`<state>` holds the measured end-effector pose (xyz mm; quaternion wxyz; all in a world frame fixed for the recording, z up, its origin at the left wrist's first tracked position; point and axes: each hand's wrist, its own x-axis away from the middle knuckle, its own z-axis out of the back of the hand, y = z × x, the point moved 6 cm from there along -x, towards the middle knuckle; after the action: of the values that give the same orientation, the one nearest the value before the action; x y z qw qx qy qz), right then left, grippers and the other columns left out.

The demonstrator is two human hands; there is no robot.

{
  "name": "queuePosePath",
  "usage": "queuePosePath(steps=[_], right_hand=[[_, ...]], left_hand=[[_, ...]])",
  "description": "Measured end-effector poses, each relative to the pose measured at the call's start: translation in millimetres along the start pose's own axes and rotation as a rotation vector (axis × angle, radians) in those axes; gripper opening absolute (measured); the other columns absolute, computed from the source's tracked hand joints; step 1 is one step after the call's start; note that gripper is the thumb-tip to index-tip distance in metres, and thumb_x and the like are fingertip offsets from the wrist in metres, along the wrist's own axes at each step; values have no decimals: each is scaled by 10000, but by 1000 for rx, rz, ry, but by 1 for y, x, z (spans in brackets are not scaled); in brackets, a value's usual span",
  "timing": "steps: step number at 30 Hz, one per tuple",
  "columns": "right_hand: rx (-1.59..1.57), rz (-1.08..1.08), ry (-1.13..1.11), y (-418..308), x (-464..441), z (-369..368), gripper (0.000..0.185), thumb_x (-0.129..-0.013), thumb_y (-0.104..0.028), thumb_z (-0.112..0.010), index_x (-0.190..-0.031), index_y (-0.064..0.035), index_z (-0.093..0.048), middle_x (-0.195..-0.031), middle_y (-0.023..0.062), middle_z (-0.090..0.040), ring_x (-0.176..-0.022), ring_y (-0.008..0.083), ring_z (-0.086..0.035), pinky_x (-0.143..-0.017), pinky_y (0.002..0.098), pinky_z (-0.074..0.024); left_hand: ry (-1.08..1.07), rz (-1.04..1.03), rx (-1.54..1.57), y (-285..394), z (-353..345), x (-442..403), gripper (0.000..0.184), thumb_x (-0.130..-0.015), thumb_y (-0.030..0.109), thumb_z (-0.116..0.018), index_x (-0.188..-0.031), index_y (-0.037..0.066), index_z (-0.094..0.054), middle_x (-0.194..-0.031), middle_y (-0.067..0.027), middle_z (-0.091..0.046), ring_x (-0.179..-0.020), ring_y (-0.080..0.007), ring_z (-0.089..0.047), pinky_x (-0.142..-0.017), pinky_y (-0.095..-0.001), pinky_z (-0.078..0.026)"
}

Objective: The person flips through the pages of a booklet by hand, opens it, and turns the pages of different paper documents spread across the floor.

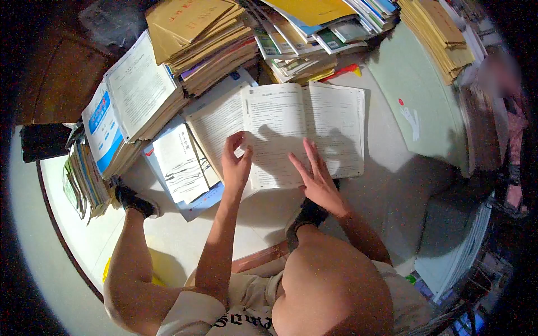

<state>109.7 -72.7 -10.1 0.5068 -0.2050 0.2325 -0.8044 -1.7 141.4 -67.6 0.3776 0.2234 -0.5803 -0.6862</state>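
An open printed booklet (274, 112) with unfolded pages lies on the floor between my legs. Over its left part is my left hand (236, 162), fingers curled with a gap between thumb and fingertips; nothing shows in it. My right hand (319, 182) is spread over the lower right pages, index and middle fingers apart, holding nothing. Whether either hand touches the paper is hard to tell. Left of the booklet, a white book with dark wavy lines (180, 165) rests on a blue-edged book (204, 203).
Stacks of paper (140, 95), brown envelopes (193, 25) and books (330, 39) stand beyond the booklet. At the right are a pale green board (423, 95), more envelopes (440, 39) and a dark box (454, 224). My shoes (134, 201) flank the books.
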Motion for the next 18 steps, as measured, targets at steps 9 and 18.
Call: queuePosePath(steps=[9, 18], right_hand=[[-187, -64, 240, 16, 13, -12, 838, -806, 126, -563, -1578, -56, -292, -1618, 301, -244, -1473, 496, -288, -1210, 520, -286], [-171, -26, -8, -11, 21, 1, 938, -790, -10, -679, -1608, -95, -226, -1640, 273, -211, -1485, 476, -281, -1220, 507, -280]], left_hand=[[-56, 194, 104, 1, -16, 5, 600, -951, 256, -728, -1402, -33, -458, -1295, -224, -610, -1223, -283, -590, -997, -389, -515], [-217, 671, 522, 24, -47, 30, 497, -908, 200, -758, -1287, -66, -579, -1142, -160, -701, -1028, -247, -679, -904, -379, -548]])
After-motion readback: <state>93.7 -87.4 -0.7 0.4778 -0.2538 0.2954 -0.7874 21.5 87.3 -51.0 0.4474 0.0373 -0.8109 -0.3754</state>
